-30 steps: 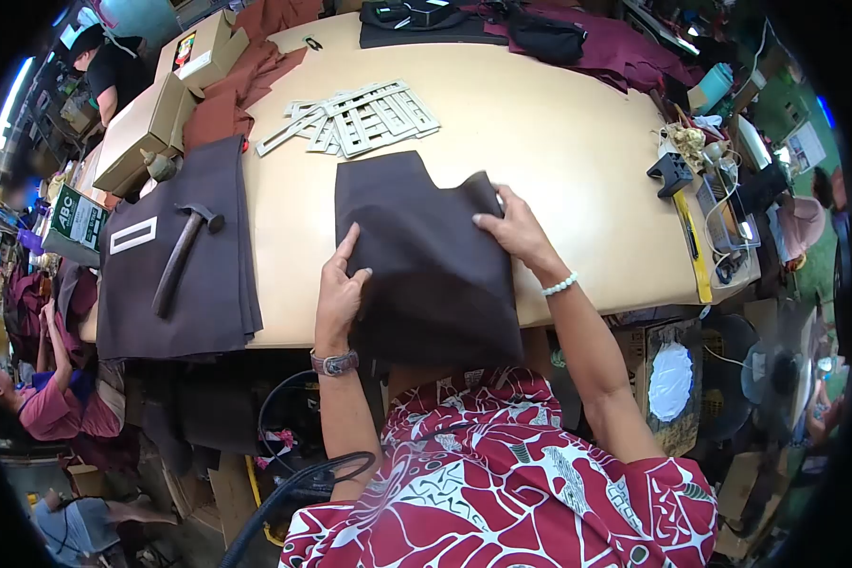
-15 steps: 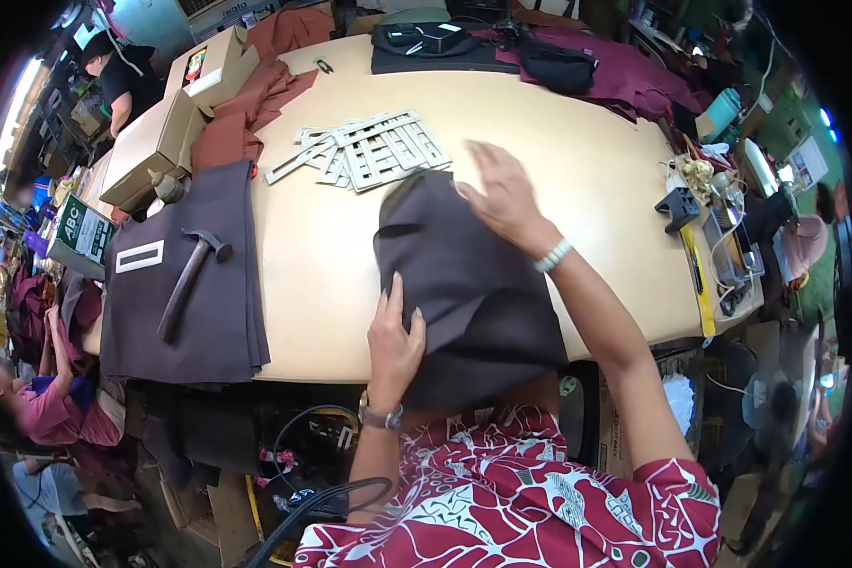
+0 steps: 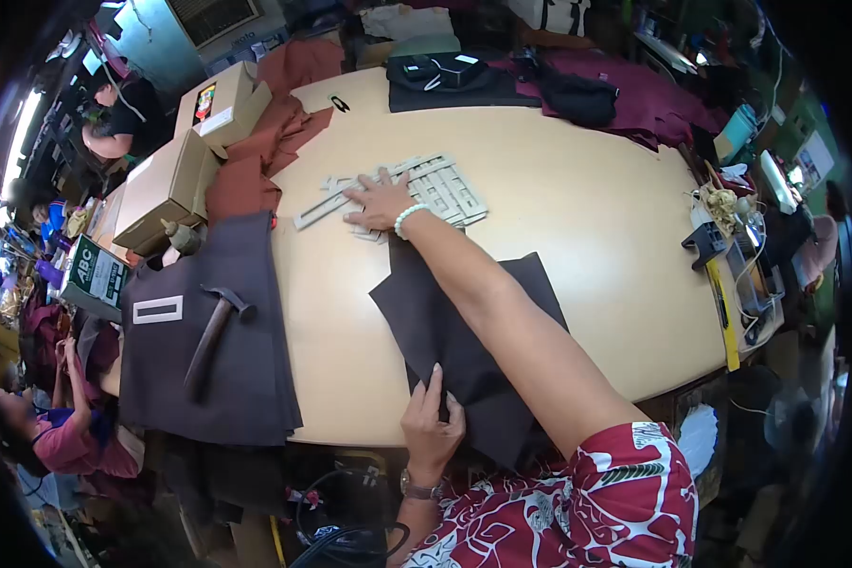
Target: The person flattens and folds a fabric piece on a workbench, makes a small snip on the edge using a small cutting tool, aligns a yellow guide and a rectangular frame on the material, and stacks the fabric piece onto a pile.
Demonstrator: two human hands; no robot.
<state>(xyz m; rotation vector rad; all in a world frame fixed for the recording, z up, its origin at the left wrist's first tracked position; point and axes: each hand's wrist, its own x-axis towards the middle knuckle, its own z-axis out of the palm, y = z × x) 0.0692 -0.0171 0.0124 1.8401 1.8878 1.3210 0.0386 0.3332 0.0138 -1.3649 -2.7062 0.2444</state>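
Across the pale, smooth counter [image 3: 634, 275], we are spreading our right grip [image 3: 381, 202] palm down, released and fingers apart, over a fanned pile of pale slotted templates [image 3: 450, 192], flat ladder-like shapes with long rectangular openings. Our left grip [image 3: 434, 428] is touching the near part of a dark brown sheet [image 3: 459, 355], though we cannot tell whether it is pinching it. The sheet, matte and creased, is lying on the counter before us, partly under our right forearm; its long axis is running away from us, its narrow far end is pointing at the templates and almost reaching them, and angled corners are jutting out on both sides. At the left, a green-and-white box [image 3: 96, 277] is showing the letters "ABC", while its smaller print is staying too fine for us to read. Nearer, a stack of dark sheets [image 3: 246, 398] is bearing a hammer [image 3: 218, 331], lying aslant, and a single pale slotted frame [image 3: 158, 310]. Behind it, rust-coloured cloth [image 3: 241, 189] is lying crumpled beside plain brown cardboard boxes [image 3: 161, 189]. At the right, a yellow strip [image 3: 724, 331] is lying along the counter's edge.
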